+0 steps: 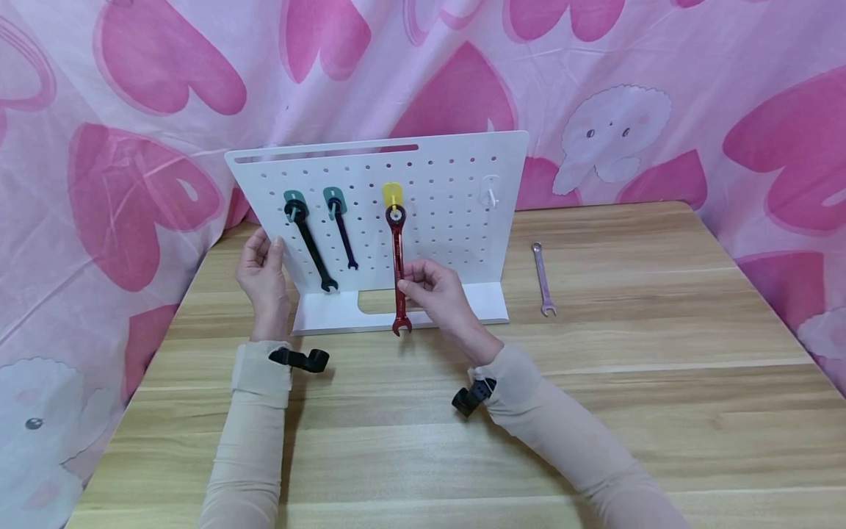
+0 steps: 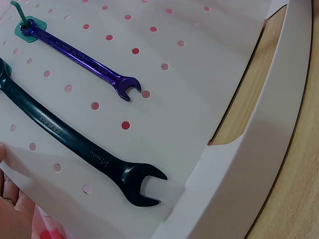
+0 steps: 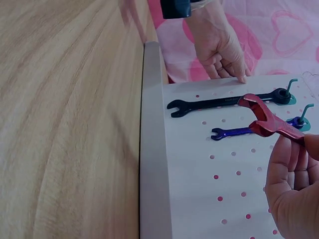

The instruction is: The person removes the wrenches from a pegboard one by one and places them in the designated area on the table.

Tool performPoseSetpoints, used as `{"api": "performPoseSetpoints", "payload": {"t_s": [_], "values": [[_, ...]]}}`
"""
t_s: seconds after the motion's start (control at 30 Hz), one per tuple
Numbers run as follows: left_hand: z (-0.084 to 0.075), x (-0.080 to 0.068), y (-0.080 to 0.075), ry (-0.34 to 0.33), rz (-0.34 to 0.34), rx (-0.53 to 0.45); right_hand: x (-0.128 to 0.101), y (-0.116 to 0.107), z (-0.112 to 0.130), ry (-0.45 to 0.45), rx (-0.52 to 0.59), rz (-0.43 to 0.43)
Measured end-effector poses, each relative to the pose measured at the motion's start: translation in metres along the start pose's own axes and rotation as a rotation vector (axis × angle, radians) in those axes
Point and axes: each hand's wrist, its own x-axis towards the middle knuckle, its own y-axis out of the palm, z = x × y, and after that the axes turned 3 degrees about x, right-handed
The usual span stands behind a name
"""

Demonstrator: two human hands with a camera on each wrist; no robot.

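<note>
My right hand [image 1: 432, 290] pinches a red combination wrench [image 1: 398, 264] by its lower shaft, between thumb and fingers. The wrench hangs nearly upright, open end down, with its ring end at the yellow hook [image 1: 393, 195]; whether the hook passes through the ring is hard to tell. My left hand [image 1: 262, 275] grips the left edge of the white pegboard [image 1: 449, 242]. Close to it, a dark green-black wrench [image 2: 65, 132] and a smaller blue-purple wrench [image 2: 79, 57] hang from green hooks. In the right wrist view the red wrench's jaw end stands out in front of the board.
A pale purple wrench [image 1: 543, 279] lies on the wooden table [image 1: 628, 353] right of the board. A clear hook [image 1: 490, 192] on the board's right side bears nothing. Behind the table hangs a pink curtain [image 1: 608, 44] with hearts.
</note>
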Motion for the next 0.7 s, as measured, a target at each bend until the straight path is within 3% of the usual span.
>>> {"api": "performPoseSetpoints", "payload": {"t_s": [0.7], "values": [[-0.001,0.001,0.0,-0.007,-0.001,0.032,-0.011,0.0,0.012,0.046,0.083,0.041]]}}
